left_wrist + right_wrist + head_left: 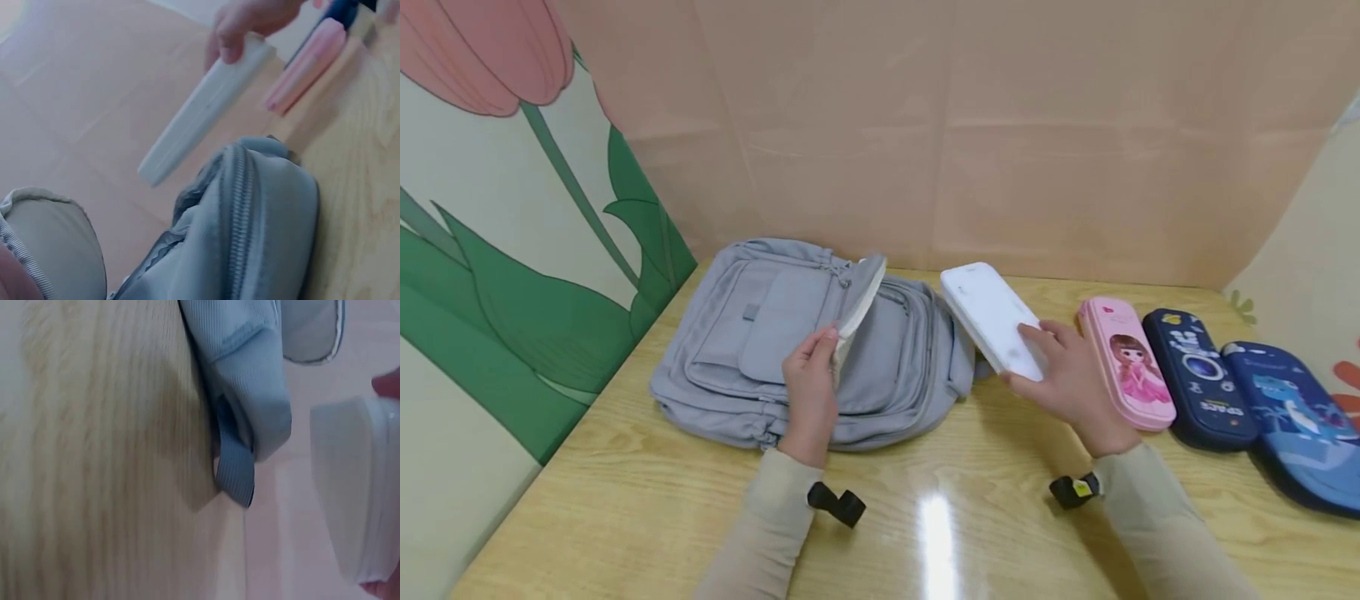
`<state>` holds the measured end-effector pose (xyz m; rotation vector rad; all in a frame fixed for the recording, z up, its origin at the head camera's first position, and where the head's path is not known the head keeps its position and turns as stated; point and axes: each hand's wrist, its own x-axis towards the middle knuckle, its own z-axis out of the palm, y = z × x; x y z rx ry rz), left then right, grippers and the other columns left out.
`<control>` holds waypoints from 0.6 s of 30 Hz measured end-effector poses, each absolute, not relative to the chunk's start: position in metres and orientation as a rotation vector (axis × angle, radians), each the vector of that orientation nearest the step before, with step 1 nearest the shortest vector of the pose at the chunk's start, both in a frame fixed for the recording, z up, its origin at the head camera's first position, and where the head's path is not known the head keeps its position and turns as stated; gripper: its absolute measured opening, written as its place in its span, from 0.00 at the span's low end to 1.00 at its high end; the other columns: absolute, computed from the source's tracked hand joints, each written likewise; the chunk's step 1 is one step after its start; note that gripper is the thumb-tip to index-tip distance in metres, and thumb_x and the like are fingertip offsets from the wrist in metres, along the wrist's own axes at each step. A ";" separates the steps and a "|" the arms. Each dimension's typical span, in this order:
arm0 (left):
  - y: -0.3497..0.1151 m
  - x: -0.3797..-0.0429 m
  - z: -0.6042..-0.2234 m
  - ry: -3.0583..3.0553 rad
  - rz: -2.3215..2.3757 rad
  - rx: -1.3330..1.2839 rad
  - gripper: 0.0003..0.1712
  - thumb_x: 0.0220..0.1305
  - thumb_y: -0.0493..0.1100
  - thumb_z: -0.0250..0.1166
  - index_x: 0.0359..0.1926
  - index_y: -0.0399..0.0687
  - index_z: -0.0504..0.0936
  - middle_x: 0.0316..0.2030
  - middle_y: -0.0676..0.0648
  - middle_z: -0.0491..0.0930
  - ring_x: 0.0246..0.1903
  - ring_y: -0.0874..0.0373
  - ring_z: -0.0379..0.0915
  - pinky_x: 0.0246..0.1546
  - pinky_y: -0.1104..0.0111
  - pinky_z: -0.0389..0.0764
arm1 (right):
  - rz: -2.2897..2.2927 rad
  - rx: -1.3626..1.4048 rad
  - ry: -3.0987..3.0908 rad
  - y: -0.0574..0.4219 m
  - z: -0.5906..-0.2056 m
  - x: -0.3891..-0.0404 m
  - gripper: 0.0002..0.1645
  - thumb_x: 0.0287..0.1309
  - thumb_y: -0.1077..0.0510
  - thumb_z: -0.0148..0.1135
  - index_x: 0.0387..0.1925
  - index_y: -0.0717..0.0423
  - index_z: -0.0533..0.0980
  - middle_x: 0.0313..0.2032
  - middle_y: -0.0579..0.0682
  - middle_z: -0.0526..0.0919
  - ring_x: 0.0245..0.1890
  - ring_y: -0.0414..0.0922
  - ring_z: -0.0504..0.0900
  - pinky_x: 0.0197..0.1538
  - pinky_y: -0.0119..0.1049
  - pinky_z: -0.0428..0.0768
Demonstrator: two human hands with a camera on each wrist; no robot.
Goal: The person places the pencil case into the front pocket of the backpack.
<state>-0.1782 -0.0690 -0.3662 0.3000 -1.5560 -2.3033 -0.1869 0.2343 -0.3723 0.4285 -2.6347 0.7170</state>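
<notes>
A grey backpack point(790, 325) lies flat on the wooden table. My left hand point(811, 387) pinches the edge of its pocket flap point(863, 292) between thumb and fingers, holding it raised; the flap point(56, 244) also shows at lower left in the left wrist view. In my right hand point(1071, 379) is a white pencil case point(992, 317) with rounded corners, gripped at its near end. The left wrist view has this case point(200, 112) tilted in the air, apart from the backpack's zipped edge point(240, 219). How far the pocket beneath the flap gapes is hidden.
To the right lie a pink pencil case point(1131, 367) with a doll picture, a dark navy space case point(1202, 383) and a blue dinosaur case point(1300, 425), side by side. A pinkish-tan sheet point(1000, 167) hangs behind the table point(970, 517).
</notes>
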 end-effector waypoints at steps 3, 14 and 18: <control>-0.073 -0.179 -0.363 -1.443 -2.374 0.331 0.16 0.64 0.38 0.57 0.48 0.30 0.78 0.47 0.40 0.77 0.44 0.57 0.72 0.43 0.71 0.74 | 0.731 0.576 -2.617 0.226 -0.371 -0.188 0.41 0.37 0.49 0.70 0.56 0.59 0.71 0.56 0.67 0.67 0.52 0.66 0.66 0.49 0.61 0.66; -0.076 -0.178 -0.361 -1.326 -2.435 0.324 0.17 0.64 0.36 0.56 0.50 0.28 0.76 0.49 0.39 0.76 0.45 0.57 0.73 0.43 0.71 0.75 | 0.769 1.140 -2.496 0.196 -0.378 -0.204 0.40 0.31 0.48 0.71 0.53 0.55 0.74 0.56 0.62 0.69 0.52 0.59 0.68 0.49 0.53 0.69; -0.077 -0.179 -0.360 -1.287 -2.460 0.344 0.17 0.64 0.35 0.56 0.51 0.27 0.75 0.47 0.41 0.76 0.46 0.57 0.73 0.45 0.71 0.74 | 0.775 1.250 -2.534 0.187 -0.374 -0.206 0.39 0.32 0.47 0.70 0.52 0.52 0.74 0.57 0.59 0.69 0.54 0.56 0.68 0.50 0.52 0.70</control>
